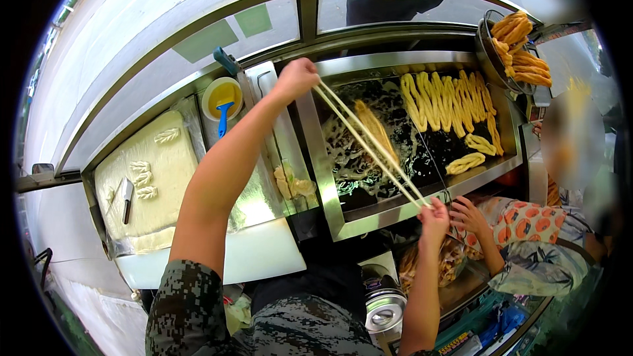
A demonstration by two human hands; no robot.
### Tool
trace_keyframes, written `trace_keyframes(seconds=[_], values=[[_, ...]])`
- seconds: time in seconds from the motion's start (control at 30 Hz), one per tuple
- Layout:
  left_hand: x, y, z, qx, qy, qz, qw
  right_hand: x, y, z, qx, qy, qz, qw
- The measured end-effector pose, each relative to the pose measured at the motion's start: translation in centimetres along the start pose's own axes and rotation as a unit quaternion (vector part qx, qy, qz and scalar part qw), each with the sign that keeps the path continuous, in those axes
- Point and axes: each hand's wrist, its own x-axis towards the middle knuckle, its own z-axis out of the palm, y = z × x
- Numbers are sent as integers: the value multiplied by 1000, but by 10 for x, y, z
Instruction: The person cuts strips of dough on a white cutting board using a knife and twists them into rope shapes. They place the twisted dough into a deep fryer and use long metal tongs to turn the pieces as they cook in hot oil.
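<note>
My left hand (298,80), reaching over the far left corner of the fryer (335,191), is closed on one end of two long cooking chopsticks (361,133). At the near edge, my right hand (434,219) pinches their other end. The chopsticks slant across the left part of the dark, bubbling oil. Right beside them, a golden fried dough stick (372,124) is smeared by motion. Pale yellow dough sticks (438,100) float in a row in the right part, beyond a thin wire divider. Two looped pieces (465,163) lie nearer to me there.
Close to my right hand is a co-worker's open hand (471,216). A wire basket (489,46) holds browned dough sticks at the far right. On my left are a dough slab (148,158), a knife (127,199), a bowl (212,92) with a blue brush, and a white board (264,250).
</note>
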Motion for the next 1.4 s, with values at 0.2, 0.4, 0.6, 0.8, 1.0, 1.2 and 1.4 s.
trace_keyframes(seconds=[0.2, 0.4, 0.6, 0.8, 1.0, 1.2, 1.4], values=[[9, 0, 86, 371, -132, 60, 917, 18, 72, 92, -353, -23, -114, 929], [11, -21, 131, 495, -160, 118, 846, 42, 113, 132, -532, -67, -136, 833], [-14, -3, 133, 389, -48, 195, 899, 43, 106, 130, -510, -78, -171, 840], [-191, 5, -31, 2, 173, 194, 966, -43, 30, 88, -227, -156, -93, 957], [-242, -247, -246, 35, 490, -254, 833, -122, 36, 74, -185, -154, -71, 968], [-219, -299, -282, 97, 315, -257, 909, -160, 17, 130, -269, -225, -95, 931], [-224, -244, -274, 70, 329, -107, 936, -173, 17, 191, -241, -249, -151, 926]])
